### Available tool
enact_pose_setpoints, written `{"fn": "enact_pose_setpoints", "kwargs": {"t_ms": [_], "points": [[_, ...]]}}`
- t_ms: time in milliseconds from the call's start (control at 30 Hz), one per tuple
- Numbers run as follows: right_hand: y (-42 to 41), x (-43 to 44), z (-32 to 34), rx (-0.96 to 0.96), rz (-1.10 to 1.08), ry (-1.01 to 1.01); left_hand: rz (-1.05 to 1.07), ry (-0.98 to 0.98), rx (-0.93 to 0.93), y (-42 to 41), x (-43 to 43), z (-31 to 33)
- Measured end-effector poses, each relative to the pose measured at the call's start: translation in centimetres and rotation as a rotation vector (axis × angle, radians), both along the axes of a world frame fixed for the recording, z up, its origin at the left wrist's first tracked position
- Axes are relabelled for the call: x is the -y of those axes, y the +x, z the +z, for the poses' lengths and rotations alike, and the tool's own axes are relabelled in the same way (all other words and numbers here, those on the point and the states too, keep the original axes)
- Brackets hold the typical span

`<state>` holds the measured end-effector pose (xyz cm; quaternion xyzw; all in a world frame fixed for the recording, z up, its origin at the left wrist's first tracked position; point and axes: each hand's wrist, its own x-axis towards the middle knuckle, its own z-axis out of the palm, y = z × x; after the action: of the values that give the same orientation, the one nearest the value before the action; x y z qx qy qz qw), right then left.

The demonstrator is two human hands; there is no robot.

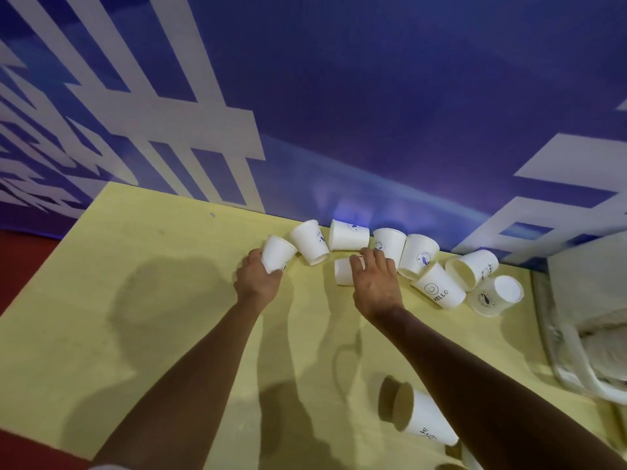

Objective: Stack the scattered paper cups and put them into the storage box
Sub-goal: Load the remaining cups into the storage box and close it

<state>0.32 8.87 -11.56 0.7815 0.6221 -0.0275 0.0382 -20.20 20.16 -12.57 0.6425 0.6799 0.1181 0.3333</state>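
Nearest: tipped cup (424, 418) on yellow surface (135, 300), lying on its side, mouth facing left, far end hidden behind right forearm. At right edge: white box (573, 337), cut off, contents hard to make out. Further out: left hand (258, 279) gripping tilted cup (276, 254). Right hand (375, 283) curled over flat cup (343, 271), long axis left-right, half covered. Farthest: row of cups (349, 235) along blue wall (373, 113), pointing every way.

The yellow table (135, 300) carries a crowd of white paper cups (348, 235) along its far edge, most tipped on their sides and touching. A HELLO cup (439, 290) lies toward the right end beside an upturned cup (495, 296). A lone cup (425, 418) lies near the near right corner. A white storage box (570, 334) sits at the right edge.
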Motion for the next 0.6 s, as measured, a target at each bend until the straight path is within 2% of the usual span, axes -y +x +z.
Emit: {"fn": "enact_pose_setpoints", "kwargs": {"t_ms": [300, 467, 600], "points": [[0.0, 2.7, 0.9, -0.026, 0.073, -0.051, 0.126, -0.069, 0.194, -1.4, 6.8, 0.5], [0.4, 5.0, 1.5, -0.061, 0.092, -0.098, 0.109, -0.107, 0.227, -0.3, 10.4, 1.2], [0.3, 6.6, 1.7, -0.143, 0.029, -0.117, 0.065, -0.114, 0.230, 0.6, 12.5, 1.7]]}}
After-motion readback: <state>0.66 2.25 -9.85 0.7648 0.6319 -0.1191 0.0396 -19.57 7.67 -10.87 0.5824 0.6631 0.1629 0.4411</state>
